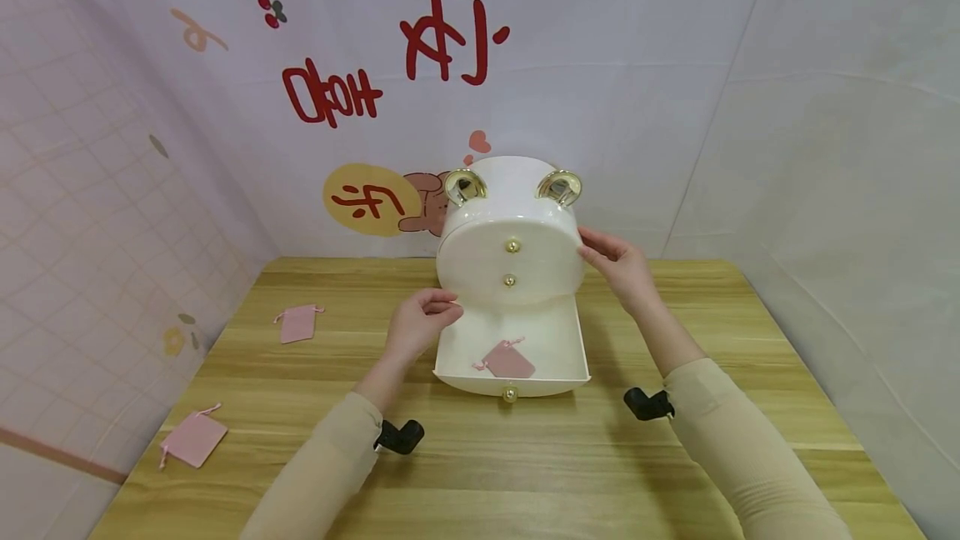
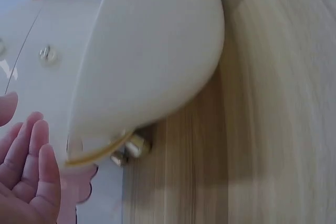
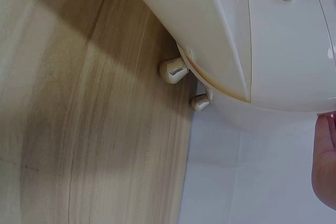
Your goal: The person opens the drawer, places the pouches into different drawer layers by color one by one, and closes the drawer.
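Note:
A rounded white storage box [image 1: 517, 190] with gold ring ears stands at the table's back. Its lowest drawer [image 1: 553, 347] is pulled out toward me and bears a gold knob [image 1: 510, 394]. Inside that drawer lies a pink drawstring pouch [image 1: 510, 361]. My left hand [image 1: 420, 325] hovers at the drawer's left rear side, fingers lightly bent and nothing between them, as the left wrist view also shows. At the box's right side, my right hand [image 1: 621, 269] rests its fingertips on the wall; the right wrist view catches only part of that hand [image 3: 326, 166].
Two more pink pouches lie on the wooden table [image 1: 480, 482]: one pouch [image 1: 298, 323] toward the back left, another pouch [image 1: 193, 438] near the left edge. A printed cloth [image 1: 600, 48] hangs behind the box. Gold feet [image 3: 173, 71] support the box.

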Demonstrator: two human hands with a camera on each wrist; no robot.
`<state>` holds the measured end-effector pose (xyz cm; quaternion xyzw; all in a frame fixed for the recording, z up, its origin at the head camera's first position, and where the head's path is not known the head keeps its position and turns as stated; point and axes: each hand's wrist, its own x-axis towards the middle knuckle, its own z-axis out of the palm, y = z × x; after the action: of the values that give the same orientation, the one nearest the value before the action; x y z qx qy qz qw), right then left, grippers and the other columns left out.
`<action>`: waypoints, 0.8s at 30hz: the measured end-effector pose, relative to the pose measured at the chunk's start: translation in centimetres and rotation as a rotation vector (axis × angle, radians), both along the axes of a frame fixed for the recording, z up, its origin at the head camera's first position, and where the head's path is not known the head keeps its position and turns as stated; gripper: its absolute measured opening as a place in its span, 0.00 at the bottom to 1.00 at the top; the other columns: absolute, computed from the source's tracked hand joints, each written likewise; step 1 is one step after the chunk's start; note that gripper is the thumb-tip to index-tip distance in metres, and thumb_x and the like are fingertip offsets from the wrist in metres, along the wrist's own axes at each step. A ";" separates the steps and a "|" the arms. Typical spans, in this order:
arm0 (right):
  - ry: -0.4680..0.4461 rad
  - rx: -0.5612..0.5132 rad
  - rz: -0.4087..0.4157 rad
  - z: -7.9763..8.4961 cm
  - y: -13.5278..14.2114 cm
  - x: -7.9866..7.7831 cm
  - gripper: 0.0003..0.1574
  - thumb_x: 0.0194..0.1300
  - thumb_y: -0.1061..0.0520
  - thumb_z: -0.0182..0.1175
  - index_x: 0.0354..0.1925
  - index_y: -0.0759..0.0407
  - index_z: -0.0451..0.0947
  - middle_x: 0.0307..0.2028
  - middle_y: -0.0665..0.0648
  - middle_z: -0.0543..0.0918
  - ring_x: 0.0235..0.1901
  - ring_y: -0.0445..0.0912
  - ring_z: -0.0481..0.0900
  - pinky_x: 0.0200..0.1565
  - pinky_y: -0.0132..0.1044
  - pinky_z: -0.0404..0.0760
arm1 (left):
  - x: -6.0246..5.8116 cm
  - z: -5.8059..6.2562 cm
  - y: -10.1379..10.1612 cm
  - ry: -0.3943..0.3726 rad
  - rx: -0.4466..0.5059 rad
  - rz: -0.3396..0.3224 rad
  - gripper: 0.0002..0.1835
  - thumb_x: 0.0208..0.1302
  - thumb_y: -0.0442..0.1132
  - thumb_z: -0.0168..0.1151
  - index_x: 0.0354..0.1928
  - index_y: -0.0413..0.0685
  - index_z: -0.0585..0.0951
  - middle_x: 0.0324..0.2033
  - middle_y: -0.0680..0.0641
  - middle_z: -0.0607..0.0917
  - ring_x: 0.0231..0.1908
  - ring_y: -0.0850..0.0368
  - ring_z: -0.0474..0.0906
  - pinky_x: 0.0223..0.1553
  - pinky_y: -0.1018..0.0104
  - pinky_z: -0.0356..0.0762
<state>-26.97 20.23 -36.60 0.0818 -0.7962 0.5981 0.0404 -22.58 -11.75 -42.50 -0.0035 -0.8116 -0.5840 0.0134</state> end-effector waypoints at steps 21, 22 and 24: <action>-0.006 -0.021 0.000 -0.1 -0.1 -0.1 0.28 0.72 0.58 0.60 0.66 0.65 0.72 0.63 0.65 0.74 0.65 0.55 0.70 0.58 0.32 0.74 | -1.2 -1.9 -9.7 0.017 -0.101 0.012 0.20 0.67 0.37 0.66 0.59 0.39 0.79 0.49 0.40 0.85 0.49 0.49 0.82 0.49 0.66 0.80; -0.006 -0.020 0.000 -0.1 -0.1 -0.1 0.28 0.72 0.58 0.60 0.66 0.65 0.72 0.63 0.65 0.74 0.65 0.55 0.70 0.58 0.33 0.74 | -1.2 -2.0 -10.1 0.016 -0.112 0.015 0.20 0.68 0.37 0.65 0.59 0.39 0.79 0.49 0.39 0.85 0.50 0.48 0.82 0.49 0.66 0.80; -0.006 -0.021 -0.002 0.0 -0.1 -0.1 0.28 0.72 0.58 0.60 0.66 0.65 0.72 0.63 0.65 0.74 0.65 0.54 0.70 0.59 0.34 0.74 | -1.2 -2.3 -11.0 0.023 -0.144 0.029 0.20 0.68 0.38 0.65 0.60 0.39 0.78 0.49 0.39 0.85 0.50 0.47 0.81 0.48 0.68 0.80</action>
<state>-27.02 20.17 -36.63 0.0787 -0.7901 0.6066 0.0394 -23.74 -22.73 -44.83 0.0005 -0.8513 -0.5237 0.0307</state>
